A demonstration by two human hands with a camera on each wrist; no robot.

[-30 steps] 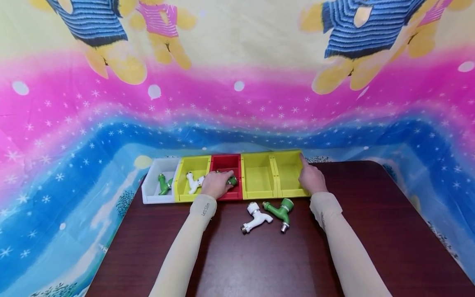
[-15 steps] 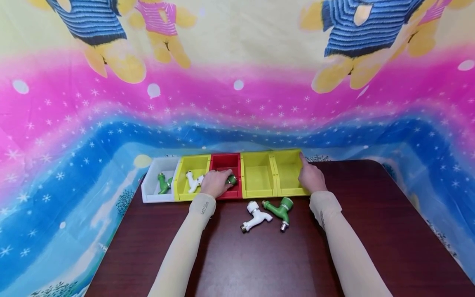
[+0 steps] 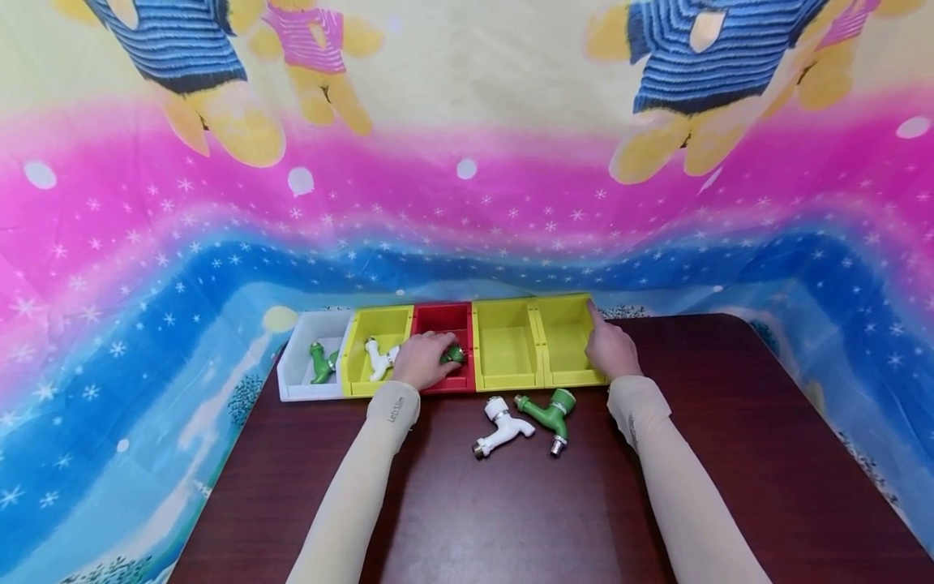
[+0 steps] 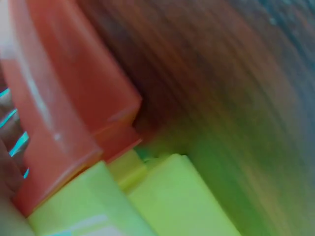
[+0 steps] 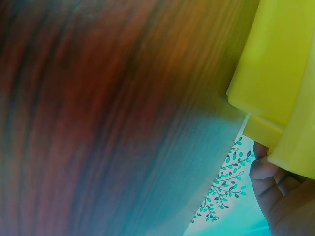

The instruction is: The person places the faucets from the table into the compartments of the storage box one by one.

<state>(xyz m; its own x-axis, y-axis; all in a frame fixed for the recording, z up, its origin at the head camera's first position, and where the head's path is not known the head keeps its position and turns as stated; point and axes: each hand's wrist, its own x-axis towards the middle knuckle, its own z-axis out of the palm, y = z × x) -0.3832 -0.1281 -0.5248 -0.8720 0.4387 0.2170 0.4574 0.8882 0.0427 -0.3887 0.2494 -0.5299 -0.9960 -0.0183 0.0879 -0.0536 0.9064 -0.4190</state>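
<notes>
My left hand (image 3: pixel 423 361) reaches into the red bin (image 3: pixel 443 308) and grips a green faucet (image 3: pixel 454 354), most of which the hand hides. My right hand (image 3: pixel 613 350) holds the right side wall of the end yellow bin (image 3: pixel 569 379); in the right wrist view its curled fingers (image 5: pixel 263 168) show at that bin's edge. On the table in front of the bins lie a white faucet (image 3: pixel 503 428) and another green faucet (image 3: pixel 550 418). The left wrist view shows the outside of the red bin (image 4: pixel 93 73), with the left fingers partly seen at the left edge.
The bins stand in one row along the back of the dark wooden table (image 3: pixel 511 519). A white bin (image 3: pixel 289 375) holds a green faucet (image 3: pixel 321 362). Beside it a yellow bin (image 3: pixel 357 324) holds a white faucet (image 3: pixel 379 358). A printed cloth (image 3: pixel 467 219) hangs behind.
My left hand has shifted very slightly, still on the green faucet in the red bin. The right hand, the bins and the faucets on the table keep their places.
</notes>
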